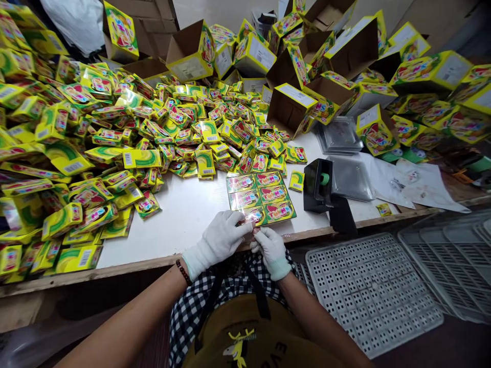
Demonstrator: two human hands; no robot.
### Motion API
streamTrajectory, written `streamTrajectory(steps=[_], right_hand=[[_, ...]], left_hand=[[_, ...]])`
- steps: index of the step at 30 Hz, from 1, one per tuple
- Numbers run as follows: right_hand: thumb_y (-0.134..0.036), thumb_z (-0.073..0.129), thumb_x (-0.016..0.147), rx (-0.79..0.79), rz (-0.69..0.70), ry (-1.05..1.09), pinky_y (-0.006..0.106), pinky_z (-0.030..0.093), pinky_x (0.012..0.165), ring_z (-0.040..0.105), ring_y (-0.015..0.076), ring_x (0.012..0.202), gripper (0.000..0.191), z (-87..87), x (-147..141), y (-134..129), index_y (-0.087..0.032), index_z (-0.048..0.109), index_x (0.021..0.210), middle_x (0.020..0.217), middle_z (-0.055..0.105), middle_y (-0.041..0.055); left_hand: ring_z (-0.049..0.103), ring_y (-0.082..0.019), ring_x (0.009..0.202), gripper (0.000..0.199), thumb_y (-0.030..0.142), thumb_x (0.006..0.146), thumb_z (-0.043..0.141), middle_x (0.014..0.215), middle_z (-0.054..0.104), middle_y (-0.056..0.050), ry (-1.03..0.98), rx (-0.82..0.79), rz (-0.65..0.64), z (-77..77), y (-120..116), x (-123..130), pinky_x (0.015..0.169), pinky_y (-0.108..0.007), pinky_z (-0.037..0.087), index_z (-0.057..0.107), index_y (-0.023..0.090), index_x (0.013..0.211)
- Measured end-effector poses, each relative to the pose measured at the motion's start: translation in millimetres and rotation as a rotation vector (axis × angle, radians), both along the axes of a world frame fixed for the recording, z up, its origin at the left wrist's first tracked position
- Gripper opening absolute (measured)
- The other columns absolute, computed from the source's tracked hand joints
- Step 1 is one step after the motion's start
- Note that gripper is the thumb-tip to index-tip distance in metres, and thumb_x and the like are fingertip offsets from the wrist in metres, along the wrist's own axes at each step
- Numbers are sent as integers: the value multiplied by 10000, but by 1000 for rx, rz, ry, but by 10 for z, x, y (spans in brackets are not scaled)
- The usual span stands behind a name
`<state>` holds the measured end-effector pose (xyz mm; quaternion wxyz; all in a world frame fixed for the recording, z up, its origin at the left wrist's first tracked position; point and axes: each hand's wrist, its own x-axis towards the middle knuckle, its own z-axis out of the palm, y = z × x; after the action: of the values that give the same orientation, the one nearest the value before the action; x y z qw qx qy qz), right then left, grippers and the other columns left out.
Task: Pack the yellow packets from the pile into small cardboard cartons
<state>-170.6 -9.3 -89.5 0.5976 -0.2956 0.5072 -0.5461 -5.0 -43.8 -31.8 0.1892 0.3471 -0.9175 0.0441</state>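
Note:
A flat block of small green and yellow boxes (261,197), set in two columns of three, lies on the white table at its front edge. My left hand (223,237), in a white glove, rests at the block's near edge with its fingers bent together. Beside it my right hand (271,249), also gloved, has its fingers pinched at the same near edge, close to the left fingertips. What the fingertips hold is too small to make out. To the right of the block stand a single small box (296,180) and a black tape dispenser (318,185).
Small yellow boxes (95,138) are heaped over the table's left and middle. Open cartons (293,107) stand along the back. Clear plastic trays (351,178) and a white sheet (425,186) lie at right. Grey plastic crates (374,291) sit below the table's right edge.

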Motion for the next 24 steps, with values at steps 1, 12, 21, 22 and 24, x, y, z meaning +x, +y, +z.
streamTrajectory(steps=[1,12,21,22,24], right_hand=[[-480,784,652,17,6,22,166,431,382,539,75,438,386,18,-6,-17,-138,611,698,577,605,-20],[-596,763,661,237,158,-85,199,516,442,644,137,522,532,200,-423,51,-167,533,876,657,643,14],[-500,520,901,309,186,60,260,523,435,659,192,520,343,395,-901,-468,-172,500,999,639,648,60],[-503,514,893,313,209,113,268,521,442,657,194,524,345,418,-963,-522,-169,504,978,641,644,65],[-504,506,873,288,226,241,290,521,463,645,193,526,347,459,-1088,-609,-165,515,944,653,637,68]], left_hand=[[495,-228,833,232,388,900,514,954,573,-79,38,5,17,-13,-6,-28,695,-358,377,637,231,1019],[470,-191,688,183,341,863,584,756,583,-40,163,-210,85,-294,-142,-203,580,-325,259,612,194,759],[531,-219,858,249,412,864,532,930,604,-72,444,71,291,227,-577,-103,765,-359,375,640,189,892],[533,-230,912,283,421,849,539,990,607,-84,573,165,383,273,-718,-75,795,-358,384,638,182,964],[543,-239,934,340,442,822,543,997,625,-87,761,410,500,287,-942,-26,816,-355,402,637,163,992]])
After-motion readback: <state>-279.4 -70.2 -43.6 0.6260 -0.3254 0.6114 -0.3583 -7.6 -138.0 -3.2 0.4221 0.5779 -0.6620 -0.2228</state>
